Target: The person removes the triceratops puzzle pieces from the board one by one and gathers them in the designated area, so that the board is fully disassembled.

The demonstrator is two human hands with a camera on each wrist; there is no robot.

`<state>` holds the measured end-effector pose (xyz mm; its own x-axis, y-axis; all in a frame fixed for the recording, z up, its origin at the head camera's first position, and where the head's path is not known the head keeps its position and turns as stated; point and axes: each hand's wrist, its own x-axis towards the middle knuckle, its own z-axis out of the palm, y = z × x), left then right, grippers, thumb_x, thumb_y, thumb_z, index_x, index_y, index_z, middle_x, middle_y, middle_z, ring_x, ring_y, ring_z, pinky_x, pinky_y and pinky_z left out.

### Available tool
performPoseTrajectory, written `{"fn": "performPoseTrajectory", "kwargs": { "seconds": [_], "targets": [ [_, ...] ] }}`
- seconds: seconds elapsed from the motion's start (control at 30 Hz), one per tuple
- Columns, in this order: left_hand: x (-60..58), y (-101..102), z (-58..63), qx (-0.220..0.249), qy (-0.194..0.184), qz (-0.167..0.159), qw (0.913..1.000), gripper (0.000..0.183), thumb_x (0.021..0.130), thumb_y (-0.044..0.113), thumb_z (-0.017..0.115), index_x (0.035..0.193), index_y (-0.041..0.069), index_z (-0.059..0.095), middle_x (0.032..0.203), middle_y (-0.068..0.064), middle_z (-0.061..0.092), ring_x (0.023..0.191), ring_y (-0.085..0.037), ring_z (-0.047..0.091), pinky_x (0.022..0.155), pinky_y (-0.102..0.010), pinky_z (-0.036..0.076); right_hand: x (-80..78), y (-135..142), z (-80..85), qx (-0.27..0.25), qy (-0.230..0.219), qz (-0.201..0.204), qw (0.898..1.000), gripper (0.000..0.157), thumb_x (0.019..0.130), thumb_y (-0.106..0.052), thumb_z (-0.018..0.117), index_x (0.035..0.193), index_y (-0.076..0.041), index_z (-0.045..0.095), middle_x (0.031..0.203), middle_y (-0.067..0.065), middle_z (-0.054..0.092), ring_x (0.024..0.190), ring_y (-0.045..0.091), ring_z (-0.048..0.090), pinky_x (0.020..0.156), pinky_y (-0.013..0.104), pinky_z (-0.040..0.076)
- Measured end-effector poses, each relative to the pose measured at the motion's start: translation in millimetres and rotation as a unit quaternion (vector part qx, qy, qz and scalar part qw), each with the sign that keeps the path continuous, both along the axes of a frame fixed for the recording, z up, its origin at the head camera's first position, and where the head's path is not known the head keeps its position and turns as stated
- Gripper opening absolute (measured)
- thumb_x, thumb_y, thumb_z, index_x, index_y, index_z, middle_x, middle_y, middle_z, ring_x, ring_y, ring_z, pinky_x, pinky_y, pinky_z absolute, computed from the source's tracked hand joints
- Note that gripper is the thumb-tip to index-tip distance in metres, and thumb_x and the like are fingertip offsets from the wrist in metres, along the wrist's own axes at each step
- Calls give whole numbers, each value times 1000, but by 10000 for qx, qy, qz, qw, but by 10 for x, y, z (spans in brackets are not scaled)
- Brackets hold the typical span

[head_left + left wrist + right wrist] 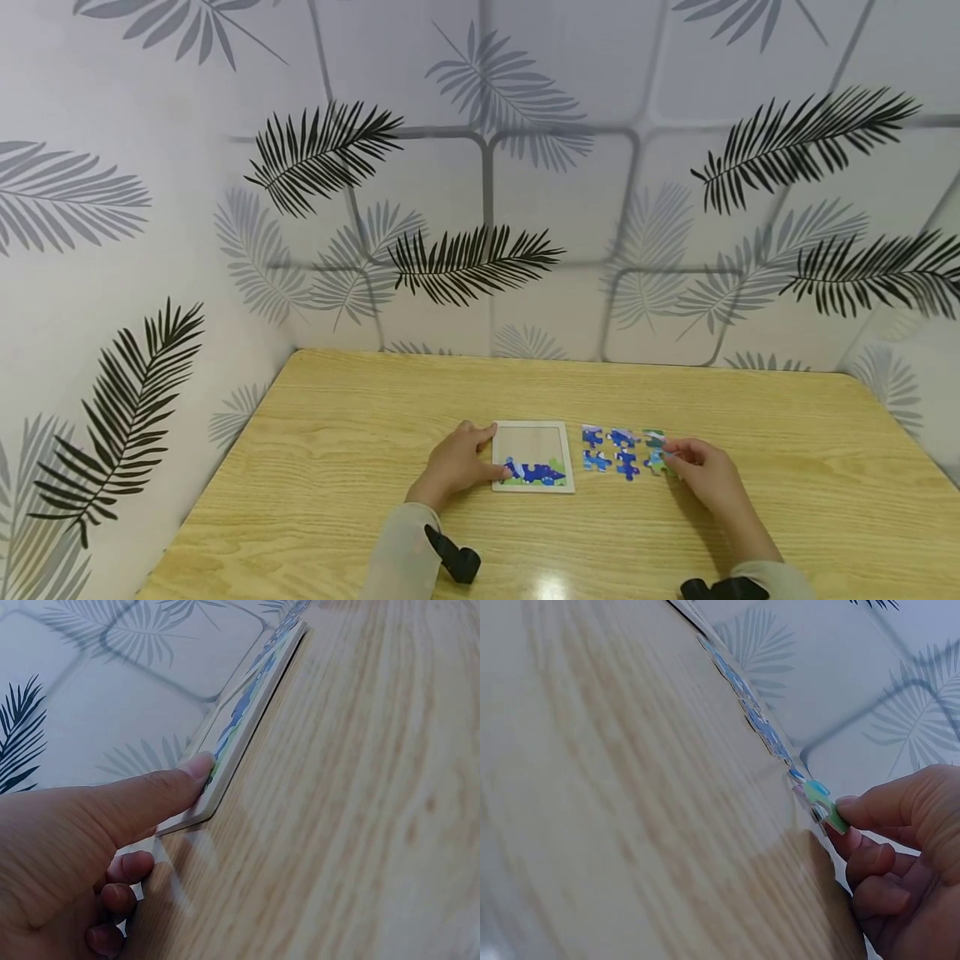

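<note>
Jigsaw pieces (627, 465) lie loose in two short rows on the desk (375, 417), at three o'clock from the shallow puzzle tray (534, 489). Within the tray, a fitted strip (536, 473) fills the six o'clock edge; the backing towards twelve is bare.

At the group's four o'clock corner, the fingers of the right hand (708, 479) pinch a green piece (829, 806), which stands tilted by its neighbour; whether the two touch, I cannot tell. That grip looks like the weak point: only a small edge is caught, so the piece could slip or twist, and a low sideways drag would probably knock the others out of their rows.

The left hand (453, 460) holds the tray at nine o'clock, its thumb (146, 796) over the rim and just reaching the strip's end. Too much thumb pressure there might shift or tip up that end piece; too little, and the tray, lying flat on smooth wood, could slide or turn under a push from three o'clock.
</note>
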<state>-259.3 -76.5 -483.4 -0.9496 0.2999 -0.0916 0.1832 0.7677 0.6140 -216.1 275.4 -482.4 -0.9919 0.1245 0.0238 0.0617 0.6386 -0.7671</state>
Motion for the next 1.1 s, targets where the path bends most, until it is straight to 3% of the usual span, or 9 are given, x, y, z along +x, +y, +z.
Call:
{"fn": "performPoseTrajectory", "kwargs": {
  "seconds": [0.33, 0.77, 1.1],
  "targets": [
    [-6, -3, -11, -14, -1, -31, 10000, 80, 73, 43, 79, 141, 14, 46, 97, -2, 49, 88, -17, 49, 79, -35, 41, -15, -9, -25, 313, -7, -102, 9995, 22, 89, -15, 65, 102, 2, 65, 90, 10, 63, 79, 17, 52, 62, 27, 40],
    [-5, -2, -7, -33, -29, -53, 10000, 80, 74, 43, 79, 141, 14, 46, 96, -1, 48, 87, -17, 48, 79, -35, 41, -1, 12, -20, 199, -81, -245, 9995, 27, 89, -17, 63, 105, 5, 64, 95, 12, 62, 85, 18, 52, 70, 30, 41],
    [-7, -19, -5, -34, 15, -129, 9999, 81, 75, 45, 77, 142, 13, 45, 93, 0, 47, 84, -16, 47, 76, -33, 40, 10, 6, -21, -62, -101, -352, 9993, 30, 91, -20, 62, 107, 6, 63, 94, 10, 63, 76, 10, 53, 64, 23, 43]
  ]
}}
